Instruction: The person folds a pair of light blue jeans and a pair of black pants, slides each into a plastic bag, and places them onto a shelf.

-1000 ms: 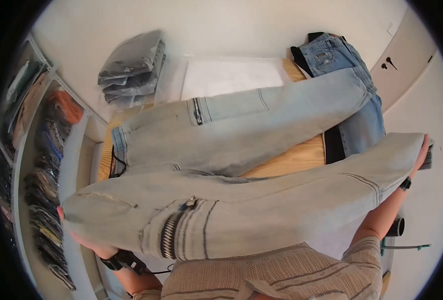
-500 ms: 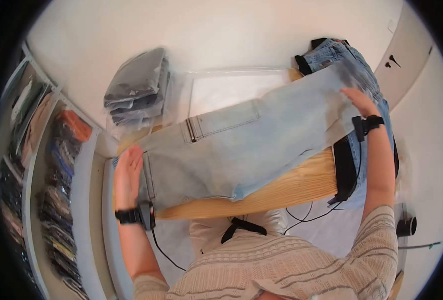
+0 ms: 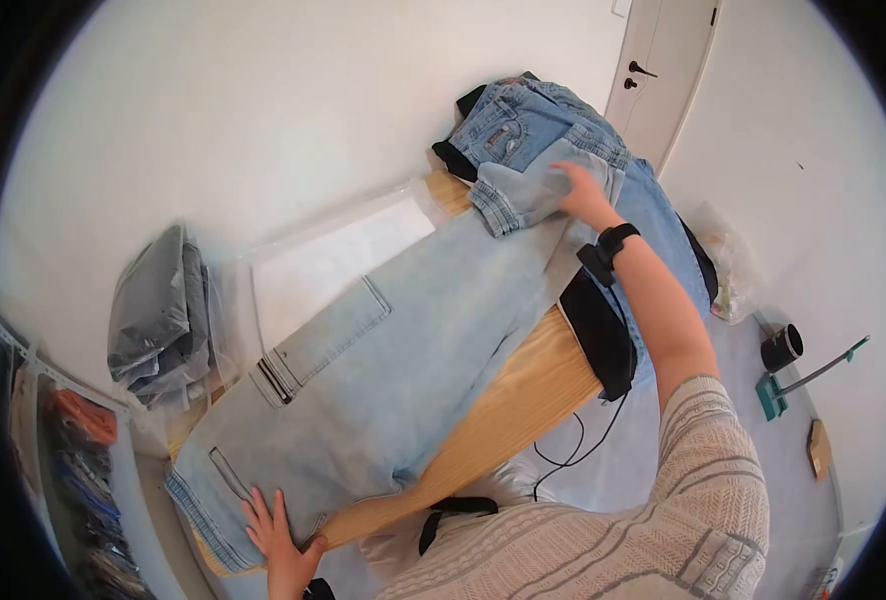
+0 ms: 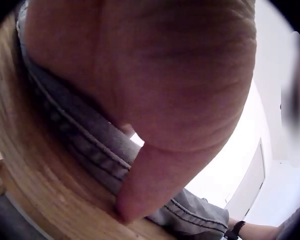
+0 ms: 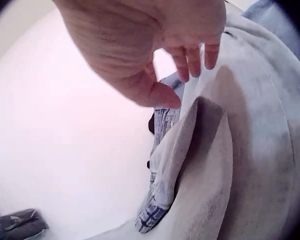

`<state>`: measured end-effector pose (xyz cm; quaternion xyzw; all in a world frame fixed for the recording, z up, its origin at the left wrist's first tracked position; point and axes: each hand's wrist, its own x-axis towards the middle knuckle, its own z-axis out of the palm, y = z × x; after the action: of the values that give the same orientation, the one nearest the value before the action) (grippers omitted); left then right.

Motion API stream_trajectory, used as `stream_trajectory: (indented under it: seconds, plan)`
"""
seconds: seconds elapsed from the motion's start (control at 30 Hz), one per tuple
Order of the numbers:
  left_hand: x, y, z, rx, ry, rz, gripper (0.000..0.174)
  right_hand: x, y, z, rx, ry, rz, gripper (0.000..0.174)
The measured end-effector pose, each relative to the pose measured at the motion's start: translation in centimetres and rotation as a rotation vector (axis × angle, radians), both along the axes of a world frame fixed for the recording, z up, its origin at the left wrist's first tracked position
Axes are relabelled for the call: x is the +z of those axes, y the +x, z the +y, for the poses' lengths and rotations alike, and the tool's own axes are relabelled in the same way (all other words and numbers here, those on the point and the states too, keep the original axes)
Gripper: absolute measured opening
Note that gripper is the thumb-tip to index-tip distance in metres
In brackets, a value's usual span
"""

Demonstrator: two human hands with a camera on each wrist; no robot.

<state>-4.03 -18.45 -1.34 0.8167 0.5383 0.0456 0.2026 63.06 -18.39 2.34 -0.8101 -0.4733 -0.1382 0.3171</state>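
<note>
Orange cloth (image 3: 83,416) showed on a pale rack of bagged garments (image 3: 131,440) at the lower left of the frame. Above it stood a stack of dark-grey garments in clear plastic (image 3: 158,310). Long, light-blue denim trousers (image 3: 383,400) lay diagonally across a wooden table (image 3: 523,400), their ribbed waistband at the lower left and their ribbed cuffs at the upper right. The left hand (image 3: 283,550) rested on them near the waistband, its grip spread, the thumb reaching the wood at their edge. A white sheet (image 3: 333,255) lay on the table at centre left. Over the folded-back leg ends, the right hand (image 3: 585,195) had its grip parted, thumb away from the fingers; whether it touched the fabric I cannot tell. Behind and beneath lay a pile of mid-blue jeans (image 3: 663,230). Farther right were a green broom (image 3: 771,396) and a black cylindrical bin (image 3: 782,347).
</note>
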Motion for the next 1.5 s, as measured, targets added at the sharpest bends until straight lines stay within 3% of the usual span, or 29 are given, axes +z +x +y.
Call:
stream_trajectory:
  seconds: [0.03,0.07,0.13,0.37,0.43,0.47,0.53,0.57,0.63,0.8,0.87,1.03,1.1,1.17,1.2,1.27,1.4,1.47,1.5]
  plan:
    - [0.0,0.0,0.0,0.0,0.009,-0.001,0.092,-0.8,0.5,0.7,0.204,-0.08,-0.315,0.059]
    - [-0.1,-0.1,0.0,-0.004,0.006,-0.002,0.092,-0.9,-0.5,1.0,0.204,-0.071,-0.317,0.059]
    - [-0.1,0.0,0.0,-0.01,0.011,-0.004,0.091,-1.4,-3.8,1.1,0.074,-0.342,-0.405,0.055]
    - [-1.4,0.3,-0.1,0.045,0.084,0.108,0.079,-2.9,-1.4,2.7,0.039,-0.171,-0.273,0.033]
    - [-2.1,-0.7,0.3,0.035,0.117,0.163,0.077,-0.4,-1.1,2.4,0.026,-0.167,0.09,0.025]
    - [-2.1,-1.5,0.8,0.006,0.129,0.083,0.076,0.8,-0.8,1.8,0.022,-0.168,0.088,0.025]
    - [-2.1,-3.1,1.6,-0.024,0.138,-0.002,0.075,3.2,0.1,0.2,0.075,0.318,0.2,0.027]
    - [-1.9,-3.9,1.9,-0.014,0.151,-0.1,0.073,3.9,0.8,-0.7,0.071,0.315,0.197,0.027]
    - [-1.4,-4.8,2.3,-0.014,0.16,-0.202,0.071,5.0,2.3,-2.5,0.068,0.422,0.808,0.03]
    - [-0.3,-4.4,1.7,-0.106,0.173,-0.074,0.066,1.1,4.5,-5.0,-0.033,0.457,1.077,0.026]
    - [-0.2,-4.5,1.6,-0.098,0.165,-0.093,0.067,-0.1,4.3,-6.0,-0.187,0.276,1.189,0.024]
    - [-0.4,-4.8,1.8,-0.121,0.151,-0.101,0.066,0.3,3.5,-6.5,-0.268,0.291,1.056,0.028]
    - [-1.4,-4.3,1.9,0.005,0.154,-0.161,0.07,0.1,3.9,-6.5,-0.304,0.268,0.98,0.032]
    - [-1.2,-3.8,1.6,0.027,0.143,-0.16,0.07,-0.5,4.1,-6.1,-0.509,0.299,0.537,0.038]
    - [-1.0,-3.6,1.5,0.044,0.134,-0.162,0.07,-0.6,3.7,-5.5,-0.502,0.292,0.542,0.038]
    - [-1.2,-3.6,1.8,0.058,0.135,-0.136,0.071,-1.0,2.7,-4.0,-0.801,0.542,0.324,0.044]
    - [-1.3,-3.5,1.9,0.063,0.122,-0.141,0.073,-1.4,3.4,-3.5,-0.603,0.726,0.6,0.051]
    - [-1.1,-3.3,1.7,0.07,0.134,-0.122,0.073,-0.7,3.8,-4.4,-0.163,0.569,1.146,0.054]
    - [-1.1,-3.1,1.7,0.067,0.143,-0.105,0.072,-0.5,3.7,-4.1,-0.157,0.564,1.15,0.054]
